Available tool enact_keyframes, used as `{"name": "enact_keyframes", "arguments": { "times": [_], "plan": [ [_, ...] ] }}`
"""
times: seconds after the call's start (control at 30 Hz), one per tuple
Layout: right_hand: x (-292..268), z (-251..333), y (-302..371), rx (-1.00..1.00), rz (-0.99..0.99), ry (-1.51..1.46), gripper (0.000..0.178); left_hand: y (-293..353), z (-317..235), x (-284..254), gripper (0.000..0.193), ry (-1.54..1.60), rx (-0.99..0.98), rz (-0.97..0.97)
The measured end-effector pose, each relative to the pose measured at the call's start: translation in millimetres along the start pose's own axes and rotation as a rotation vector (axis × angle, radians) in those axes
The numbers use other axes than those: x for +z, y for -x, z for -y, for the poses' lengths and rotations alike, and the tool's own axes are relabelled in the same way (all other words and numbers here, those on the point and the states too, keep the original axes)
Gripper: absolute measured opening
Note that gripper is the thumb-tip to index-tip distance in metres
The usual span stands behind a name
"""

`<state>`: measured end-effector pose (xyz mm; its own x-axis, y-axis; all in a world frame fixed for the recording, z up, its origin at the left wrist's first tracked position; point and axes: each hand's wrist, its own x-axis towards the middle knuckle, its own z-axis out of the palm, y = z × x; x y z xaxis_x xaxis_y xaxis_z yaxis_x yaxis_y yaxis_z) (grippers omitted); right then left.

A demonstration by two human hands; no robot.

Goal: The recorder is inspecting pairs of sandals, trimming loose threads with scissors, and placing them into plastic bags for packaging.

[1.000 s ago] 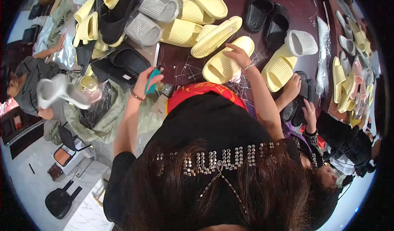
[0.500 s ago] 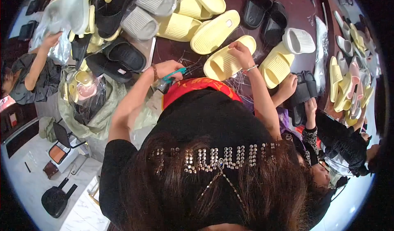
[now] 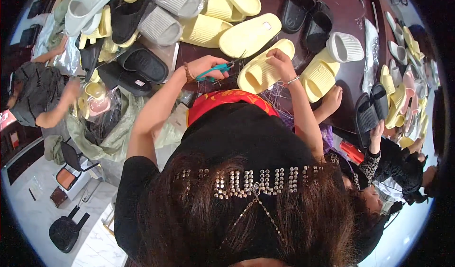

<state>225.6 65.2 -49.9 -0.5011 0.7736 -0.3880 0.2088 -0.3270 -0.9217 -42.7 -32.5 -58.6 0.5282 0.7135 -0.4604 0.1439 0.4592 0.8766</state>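
My left hand [image 3: 211,67] is closed round a pair of teal-handled scissors [image 3: 204,75], their short blades pointing right toward the slipper beside them. A pale yellow slide slipper [image 3: 256,76] lies tilted at the near table edge, its ribbed strap facing up. Fingers of my right hand [image 3: 283,65] pinch its far right side. Loose thin threads [image 3: 270,96] hang around its near end. Just beyond lies another yellow slipper [image 3: 249,35], sole up with a small pale label. Whether the blades touch a thread is too small to tell.
Grey slippers [image 3: 161,26] and black slippers [image 3: 142,68] crowd the left; a black pair [image 3: 303,15] lies at the far right. A yellow slipper [image 3: 320,79] and a white one [image 3: 346,47] sit right of me. One co-worker's hand [image 3: 378,129] holds black slippers [image 3: 367,113]; another co-worker [image 3: 40,89] is at left.
My left hand has moved the scissors up and right, nearer the slipper, which has shifted slightly. At right, a co-worker's black slippers moved farther right. The left co-worker's arm moved down, away from the grey slippers.
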Motion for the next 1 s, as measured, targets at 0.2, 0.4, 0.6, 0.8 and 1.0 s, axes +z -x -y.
{"name": "enact_keyframes", "arguments": {
  "times": [0.2, 0.4, 0.6, 0.8, 1.0],
  "plan": [
    [-0.5, -5.1, -3.3, -0.025, 0.021, -0.042, 0.016, 2.1, -9.8, 0.8, 0.044, 0.072, 0.04, -0.015],
    [0.4, -3.2, -3.4, -0.002, 0.028, -0.044, 0.015, 13.1, -17.8, 3.4, 0.04, -0.2, 0.087, -0.118],
    [-7.7, 5.0, 5.9, -0.042, 0.014, -0.056, 0.014, 39.8, -14.0, -5.2, 0.034, -0.142, 0.161, -0.332],
    [-39.1, 46.7, 36.7, -0.171, -0.021, -0.204, 0.012, 55.7, 37.0, -0.8, 0.039, -0.952, -0.173, -0.617],
    [-69.6, 86.2, 70.6, -0.346, -0.128, -0.194, 0.012, 42.4, 45.6, 22.3, 0.039, -1.373, -0.221, -0.778]
  ]
}}
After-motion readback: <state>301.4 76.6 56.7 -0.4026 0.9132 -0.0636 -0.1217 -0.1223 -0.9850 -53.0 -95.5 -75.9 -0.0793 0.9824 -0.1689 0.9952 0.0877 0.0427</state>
